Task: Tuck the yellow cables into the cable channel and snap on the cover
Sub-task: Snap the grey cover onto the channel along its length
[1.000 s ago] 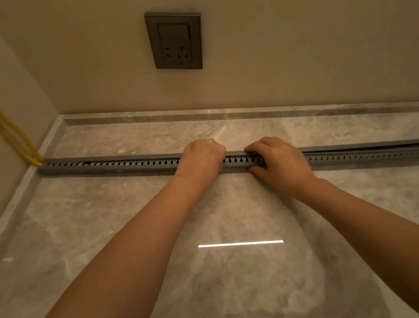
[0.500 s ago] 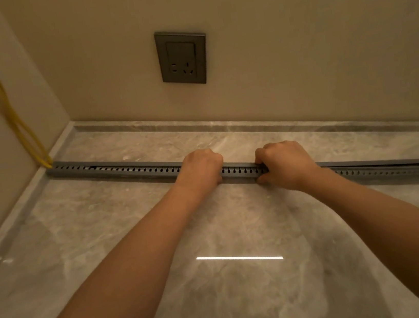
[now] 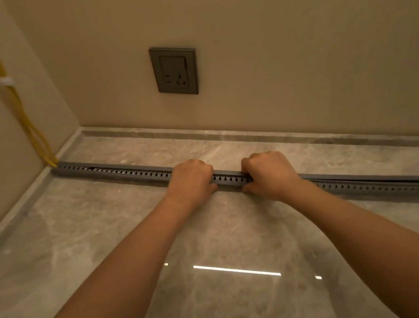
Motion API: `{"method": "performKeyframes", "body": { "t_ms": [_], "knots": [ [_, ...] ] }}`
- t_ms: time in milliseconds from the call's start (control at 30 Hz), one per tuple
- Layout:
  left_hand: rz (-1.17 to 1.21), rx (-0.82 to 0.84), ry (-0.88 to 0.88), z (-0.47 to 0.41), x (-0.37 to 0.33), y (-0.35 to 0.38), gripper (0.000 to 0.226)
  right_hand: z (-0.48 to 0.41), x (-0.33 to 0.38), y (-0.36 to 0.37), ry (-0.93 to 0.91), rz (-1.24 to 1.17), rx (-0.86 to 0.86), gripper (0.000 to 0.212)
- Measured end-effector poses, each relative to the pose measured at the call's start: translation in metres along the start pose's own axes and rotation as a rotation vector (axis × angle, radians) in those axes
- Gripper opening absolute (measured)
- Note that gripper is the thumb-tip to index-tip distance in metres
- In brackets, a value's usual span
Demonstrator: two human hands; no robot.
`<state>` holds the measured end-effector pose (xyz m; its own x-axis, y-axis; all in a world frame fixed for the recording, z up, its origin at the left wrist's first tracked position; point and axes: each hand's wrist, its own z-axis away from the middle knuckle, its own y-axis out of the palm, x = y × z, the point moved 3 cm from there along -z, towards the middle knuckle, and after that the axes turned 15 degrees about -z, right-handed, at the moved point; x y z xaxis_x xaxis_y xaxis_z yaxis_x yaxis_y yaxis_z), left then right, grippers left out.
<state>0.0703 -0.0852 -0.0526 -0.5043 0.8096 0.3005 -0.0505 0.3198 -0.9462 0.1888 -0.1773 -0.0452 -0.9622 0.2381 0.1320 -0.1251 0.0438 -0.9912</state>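
A long grey slotted cable channel [image 3: 124, 172] lies across the marble floor from the left wall to the right edge of view. My left hand [image 3: 191, 180] and my right hand [image 3: 269, 173] are both curled over its middle, a short gap apart, fingers wrapped over the top and thumbs on the near side. The grey cover [image 3: 383, 175] lies on top; right of my right hand it sits slightly raised off the channel. Yellow cables [image 3: 16, 105] run down the left wall, held by a white clip [image 3: 5, 81], and enter the channel's left end.
A dark grey wall socket [image 3: 175, 70] sits on the back wall above the channel. A marble skirting strip [image 3: 253, 132] runs along the wall base. Glossy floor [image 3: 219, 278] lies between me and the channel.
The view has tilted up and shifted, so the socket and hands sit lower in frame. My right hand has closed tighter on the channel; both hands stay at the same spot on it.
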Motion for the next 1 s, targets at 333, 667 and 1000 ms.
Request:
{"method": "performKeyframes", "body": {
  "t_ms": [333,667,1000],
  "knots": [
    [-0.046,-0.017,0.086,-0.010,-0.051,-0.022,0.015,0.001,-0.002,0.002,-0.009,-0.029,-0.065,0.022],
    [-0.072,0.106,0.137,-0.019,-0.054,-0.035,0.012,0.005,-0.015,0.008,0.062,-0.217,-0.155,0.035],
    [-0.059,0.075,0.133,-0.019,-0.052,-0.029,0.012,0.032,-0.034,0.005,-0.017,-0.127,-0.141,0.034]
  ]
}}
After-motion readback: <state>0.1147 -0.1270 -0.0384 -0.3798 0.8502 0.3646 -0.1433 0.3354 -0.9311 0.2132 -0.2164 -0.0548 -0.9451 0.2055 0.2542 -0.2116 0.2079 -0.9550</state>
